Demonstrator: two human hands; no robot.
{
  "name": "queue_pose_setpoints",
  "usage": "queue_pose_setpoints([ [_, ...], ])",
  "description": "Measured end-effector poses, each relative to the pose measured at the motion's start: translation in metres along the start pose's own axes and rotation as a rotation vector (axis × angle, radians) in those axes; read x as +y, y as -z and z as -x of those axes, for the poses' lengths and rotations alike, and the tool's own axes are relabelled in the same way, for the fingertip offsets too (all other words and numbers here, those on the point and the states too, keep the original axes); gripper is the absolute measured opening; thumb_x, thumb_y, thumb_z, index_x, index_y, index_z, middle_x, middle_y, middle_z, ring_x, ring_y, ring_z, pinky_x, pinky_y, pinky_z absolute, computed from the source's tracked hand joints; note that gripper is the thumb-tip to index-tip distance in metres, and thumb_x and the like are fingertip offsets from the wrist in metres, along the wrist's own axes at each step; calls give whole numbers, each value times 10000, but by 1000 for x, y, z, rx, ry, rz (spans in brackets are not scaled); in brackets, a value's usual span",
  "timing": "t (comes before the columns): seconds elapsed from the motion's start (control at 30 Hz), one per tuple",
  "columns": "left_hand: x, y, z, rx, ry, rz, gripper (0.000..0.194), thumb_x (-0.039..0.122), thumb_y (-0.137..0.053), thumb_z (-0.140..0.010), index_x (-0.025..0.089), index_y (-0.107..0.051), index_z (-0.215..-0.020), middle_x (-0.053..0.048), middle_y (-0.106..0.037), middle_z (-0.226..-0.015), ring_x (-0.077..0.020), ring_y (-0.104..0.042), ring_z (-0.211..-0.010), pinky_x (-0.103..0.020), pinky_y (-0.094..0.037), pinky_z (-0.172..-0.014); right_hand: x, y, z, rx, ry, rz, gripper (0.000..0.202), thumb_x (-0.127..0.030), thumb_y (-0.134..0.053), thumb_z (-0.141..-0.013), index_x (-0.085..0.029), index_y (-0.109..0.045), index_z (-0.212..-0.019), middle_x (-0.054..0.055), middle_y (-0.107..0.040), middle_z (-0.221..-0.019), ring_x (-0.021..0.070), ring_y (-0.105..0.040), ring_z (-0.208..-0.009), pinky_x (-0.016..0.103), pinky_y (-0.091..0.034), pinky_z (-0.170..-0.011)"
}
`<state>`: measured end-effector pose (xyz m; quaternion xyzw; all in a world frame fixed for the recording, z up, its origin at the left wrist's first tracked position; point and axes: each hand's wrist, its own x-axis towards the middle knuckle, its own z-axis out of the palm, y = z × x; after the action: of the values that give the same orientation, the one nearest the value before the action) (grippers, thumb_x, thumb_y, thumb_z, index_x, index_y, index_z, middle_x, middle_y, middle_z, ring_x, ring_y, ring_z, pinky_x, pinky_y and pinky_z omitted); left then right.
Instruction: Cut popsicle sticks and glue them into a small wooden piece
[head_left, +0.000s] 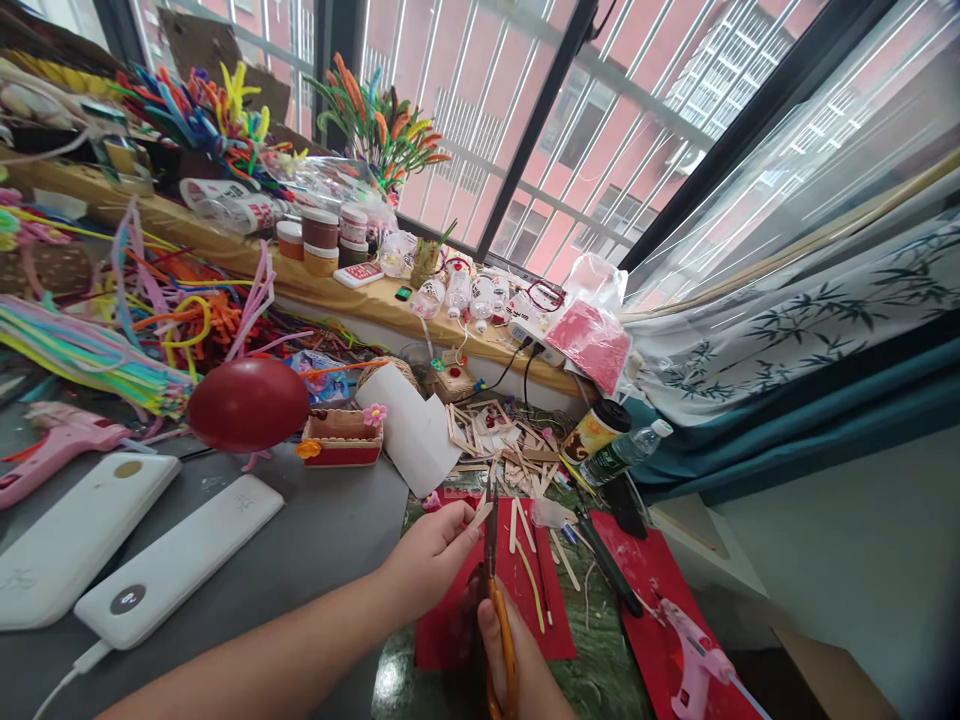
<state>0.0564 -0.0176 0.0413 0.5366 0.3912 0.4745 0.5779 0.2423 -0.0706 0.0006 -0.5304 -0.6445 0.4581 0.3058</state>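
Note:
My left hand pinches a short wooden craft stick over a red sheet. In my right hand is a pair of scissors with orange handles, its blades pointing away from me. The blades are right beside the stick; whether they touch it I cannot tell. Just right of the scissors, loose craft sticks and a yellow pipe cleaner lie on the red sheet. Farther off is a heap of craft sticks.
Two white power banks and a dark red balloon are on the left. A small cardboard box stands ahead. To the right are a water bottle, a paper cup and a pink glue gun.

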Motion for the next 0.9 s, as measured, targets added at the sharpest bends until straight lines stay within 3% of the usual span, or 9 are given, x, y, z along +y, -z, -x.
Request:
queue_pose_setpoints([
  [0.2, 5, 1, 3, -3, -34, -118, 233, 396, -487, -997, 200, -564, -897, 14, -637, -777, -141, -521, -676, -258, -386, -656, 26, -5, -1, 75, -60, 23, 677, -691, -472, -958, -194, -573, -1407, 159, -570, -1477, 343, -459, -1435, 464, -339, -1220],
  [0.43, 10, 1, 5, 3, -32, -163, 242, 397, -479, -1000, 201, -553, -878, 20, -607, -763, -136, -484, -664, -262, -363, -640, 34, -6, -2, 118, -82, 17, 603, -655, -518, -960, -208, -625, -1350, 144, -627, -1402, 346, -527, -1368, 422, -449, -1140],
  [0.63, 4, 2, 4, 8, -40, -187, 238, 388, -471, -1000, 200, -564, -886, 19, -613, -778, -144, -520, -705, -258, -383, -661, 34, -1, 1, 169, -120, 48, 660, -710, -558, -909, -184, -636, -1300, 161, -663, -1334, 357, -570, -1297, 404, -524, -1033],
  [0.8, 0, 2, 5, -2, -36, -194, 265, 418, -457, -1009, 202, -553, -888, 21, -611, -772, -150, -533, -709, -262, -385, -665, 9, -7, 5, 186, -107, 40, 684, -777, -491, -895, -194, -655, -1213, 138, -706, -1202, 323, -659, -1106, 327, -585, -781],
  [0.9, -2, 2, 5, -1, -35, -202, 274, 422, -442, -1015, 202, -555, -896, 18, -599, -772, -152, -520, -709, -266, -371, -662, 1, -12, 5, 220, -81, 11, 660, -783, -487, -891, -199, -659, -1144, 108, -719, -964, 270, -685, -850, 327, -566, -699],
])
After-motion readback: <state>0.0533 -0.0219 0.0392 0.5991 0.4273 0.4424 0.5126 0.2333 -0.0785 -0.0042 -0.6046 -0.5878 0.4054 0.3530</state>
